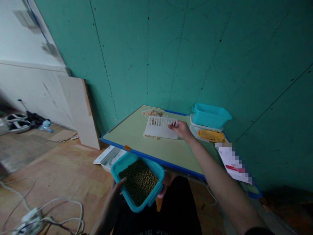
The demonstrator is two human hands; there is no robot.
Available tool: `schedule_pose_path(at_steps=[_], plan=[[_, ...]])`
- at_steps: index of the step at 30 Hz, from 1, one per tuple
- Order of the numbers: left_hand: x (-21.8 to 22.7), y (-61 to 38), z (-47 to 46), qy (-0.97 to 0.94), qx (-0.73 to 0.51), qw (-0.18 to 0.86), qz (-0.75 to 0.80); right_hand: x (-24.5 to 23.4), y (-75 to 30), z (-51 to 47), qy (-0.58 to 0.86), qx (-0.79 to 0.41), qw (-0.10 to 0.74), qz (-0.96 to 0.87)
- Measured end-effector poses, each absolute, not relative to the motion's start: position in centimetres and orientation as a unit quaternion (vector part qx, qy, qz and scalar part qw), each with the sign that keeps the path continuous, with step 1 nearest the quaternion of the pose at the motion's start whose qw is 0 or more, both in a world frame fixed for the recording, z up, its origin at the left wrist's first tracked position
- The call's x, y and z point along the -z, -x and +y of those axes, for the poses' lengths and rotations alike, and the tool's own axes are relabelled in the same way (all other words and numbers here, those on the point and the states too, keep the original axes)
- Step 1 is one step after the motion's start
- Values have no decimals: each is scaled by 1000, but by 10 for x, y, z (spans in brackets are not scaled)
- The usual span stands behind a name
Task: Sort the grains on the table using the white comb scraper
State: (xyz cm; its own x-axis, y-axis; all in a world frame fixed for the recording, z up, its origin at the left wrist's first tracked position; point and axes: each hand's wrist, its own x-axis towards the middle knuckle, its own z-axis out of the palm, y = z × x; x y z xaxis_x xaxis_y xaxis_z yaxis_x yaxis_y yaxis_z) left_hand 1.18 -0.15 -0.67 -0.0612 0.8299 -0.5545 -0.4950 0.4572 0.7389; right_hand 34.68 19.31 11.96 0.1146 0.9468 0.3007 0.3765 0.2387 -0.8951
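Note:
My left hand (116, 190) grips the near-left edge of a turquoise tub (152, 192) filled with green beans (138, 180), held below the table's front edge above my lap. My right hand (181, 129) reaches out over the table and holds the right end of a white slotted scraper board (160, 128), which rests on the tabletop. A few pale beans lie under the board's near edge, and a small heap of pale beans (153, 113) sits at the table's far edge.
The low green table (129, 132) has a blue rim and stands against a teal wall. On its right are an empty turquoise tub (209, 115), a white tray with yellow pieces (210, 135) and papers (233, 161). Cables (44, 215) and a wooden panel (78, 111) are on the floor at left.

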Motion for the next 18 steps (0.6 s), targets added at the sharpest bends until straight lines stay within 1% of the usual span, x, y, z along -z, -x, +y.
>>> schedule_pose_path(at_steps=[7, 12, 18], plan=[[7, -11, -3, -161, -503, 676, 514, -120, -344, 190, 546, -315, 512, -584], [9, -11, -2, -166, -497, 679, 514, -122, -345, 191, 549, -316, 526, -568], [4, -10, -3, -166, -494, 680, 515, -119, -345, 191, 533, -321, 509, -595]])
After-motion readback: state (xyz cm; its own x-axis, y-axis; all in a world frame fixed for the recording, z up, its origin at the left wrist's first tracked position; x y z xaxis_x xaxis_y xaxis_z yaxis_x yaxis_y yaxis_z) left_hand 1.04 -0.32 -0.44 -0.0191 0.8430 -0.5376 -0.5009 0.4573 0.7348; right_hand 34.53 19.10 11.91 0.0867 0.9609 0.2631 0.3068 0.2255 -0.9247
